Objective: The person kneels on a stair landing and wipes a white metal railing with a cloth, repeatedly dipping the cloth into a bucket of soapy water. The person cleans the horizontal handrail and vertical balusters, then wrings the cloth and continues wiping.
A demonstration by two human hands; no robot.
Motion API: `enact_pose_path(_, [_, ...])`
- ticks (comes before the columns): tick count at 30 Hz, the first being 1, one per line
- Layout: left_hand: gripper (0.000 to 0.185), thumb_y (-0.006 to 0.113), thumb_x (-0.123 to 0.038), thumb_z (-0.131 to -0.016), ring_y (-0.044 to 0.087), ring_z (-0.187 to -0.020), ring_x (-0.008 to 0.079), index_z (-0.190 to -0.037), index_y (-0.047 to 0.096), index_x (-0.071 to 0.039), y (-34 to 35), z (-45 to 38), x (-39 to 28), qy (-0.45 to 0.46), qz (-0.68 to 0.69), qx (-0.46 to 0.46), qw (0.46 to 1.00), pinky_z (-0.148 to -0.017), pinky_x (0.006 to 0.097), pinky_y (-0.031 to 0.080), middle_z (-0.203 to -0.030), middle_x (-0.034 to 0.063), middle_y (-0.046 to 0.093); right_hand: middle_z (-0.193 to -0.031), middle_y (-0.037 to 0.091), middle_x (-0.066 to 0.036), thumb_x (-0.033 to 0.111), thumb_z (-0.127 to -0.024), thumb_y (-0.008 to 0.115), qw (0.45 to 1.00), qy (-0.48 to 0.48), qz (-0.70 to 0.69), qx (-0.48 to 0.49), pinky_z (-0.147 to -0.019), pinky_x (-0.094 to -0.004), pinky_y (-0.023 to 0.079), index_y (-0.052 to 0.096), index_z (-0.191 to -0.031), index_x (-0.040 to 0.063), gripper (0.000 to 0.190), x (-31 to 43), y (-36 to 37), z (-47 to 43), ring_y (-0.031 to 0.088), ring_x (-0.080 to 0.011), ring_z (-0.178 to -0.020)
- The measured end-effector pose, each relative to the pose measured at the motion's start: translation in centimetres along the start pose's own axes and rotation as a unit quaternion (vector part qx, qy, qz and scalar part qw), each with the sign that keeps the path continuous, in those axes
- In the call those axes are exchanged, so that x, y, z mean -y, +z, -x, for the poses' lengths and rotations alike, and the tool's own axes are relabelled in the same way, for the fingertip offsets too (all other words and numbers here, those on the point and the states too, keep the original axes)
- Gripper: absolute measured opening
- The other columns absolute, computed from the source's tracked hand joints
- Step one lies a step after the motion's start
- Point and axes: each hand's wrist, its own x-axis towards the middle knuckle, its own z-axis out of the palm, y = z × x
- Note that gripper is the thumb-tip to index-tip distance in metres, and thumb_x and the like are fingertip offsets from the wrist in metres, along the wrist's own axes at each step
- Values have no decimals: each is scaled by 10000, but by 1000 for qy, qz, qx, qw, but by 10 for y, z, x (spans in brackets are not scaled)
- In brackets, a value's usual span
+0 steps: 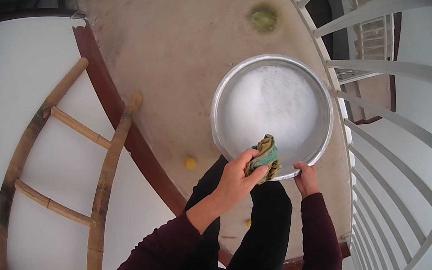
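Observation:
A round metal basin (215,111) holds water covered with white suds. My left hand (237,175) grips a bunched cloth (267,157), patterned green and tan, over the near rim of the basin. At the near right side, my right hand (306,178) holds the basin's rim, with the thumb over the edge; the fingers beneath are partly hidden. Both sleeves are dark red. My knees, in black trousers, are just below the basin, and whether it rests on them or on the floor cannot be told.
A bamboo ladder (108,176) leans against the white wall at left. White railings (408,125) run along the right. A round green thing (264,17) lies on the concrete floor (163,39) beyond the basin, and a small yellow object (190,163) is left of my knees.

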Motion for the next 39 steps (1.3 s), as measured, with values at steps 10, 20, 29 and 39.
enact_pose_path(10, [192,672,-85,-865,485,-726,52,-1002,557,-16,-36,-82,-37,3,-53,61,997,-656,230,427,-813,-15,561,-1006,597,-129,-59,-762,556,999,9,36,23,-782,-405,538,490,-1194,-52,437,19,57,-83,609,-254,-925])
enact_pose_path(20, [248,667,-140,-878,550,-783,128,-1048,541,-10,-58,-214,-6,29,-206,177,962,-725,293,466,-887,70,609,-937,612,-125,-7,-751,594,996,-18,78,27,-680,-371,542,551,-1126,-43,379,9,69,-233,623,-237,-828])
enact_pose_path(29, [259,642,-161,-864,618,-869,346,-1053,562,-4,-64,-314,-2,160,-392,320,847,-767,412,475,-961,184,645,-1004,613,-123,-11,-736,568,988,-25,132,77,-755,-375,536,559,-1190,-18,454,9,45,-336,617,-238,-921])
enact_pose_path(39, [283,659,-222,-876,625,-780,216,-1069,589,-28,-52,-365,11,159,-380,332,849,-706,349,487,-891,113,652,-1246,575,-152,222,-799,731,939,-131,309,80,-918,-362,499,460,-1361,6,660,23,43,-331,560,-257,-1146])
